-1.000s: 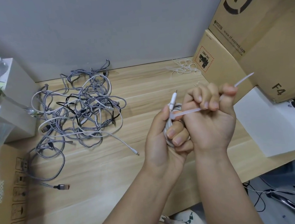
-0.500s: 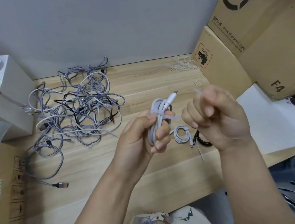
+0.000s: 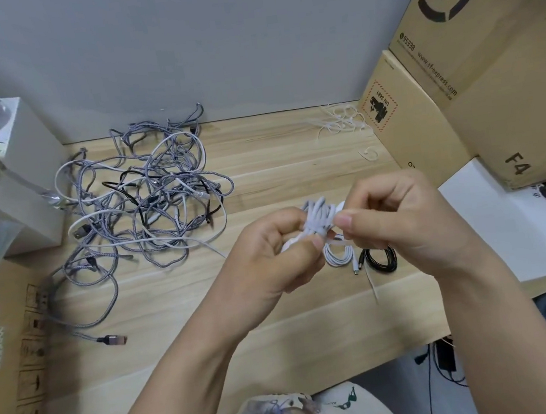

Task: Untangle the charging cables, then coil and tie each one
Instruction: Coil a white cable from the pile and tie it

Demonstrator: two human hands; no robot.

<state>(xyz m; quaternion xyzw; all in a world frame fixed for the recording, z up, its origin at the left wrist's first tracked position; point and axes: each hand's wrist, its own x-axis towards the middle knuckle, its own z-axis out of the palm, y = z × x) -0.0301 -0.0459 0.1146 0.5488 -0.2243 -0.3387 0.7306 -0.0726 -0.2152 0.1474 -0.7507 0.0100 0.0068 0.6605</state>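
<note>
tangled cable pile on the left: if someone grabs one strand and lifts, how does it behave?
The tangled cable pile looks floppy: strands lie in loose, sagging loops on the desk. Because loops cross and interlock, lifting one would probably drag neighbours along. Likely light, with braided jackets giving some grip.

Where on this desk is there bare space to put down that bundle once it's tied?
Bare wood lies along the near edge of the desk, below the cable tangle. Another strip lies between the tangle and the loose ties. It's crowded beside the white coil and black coil.
</note>
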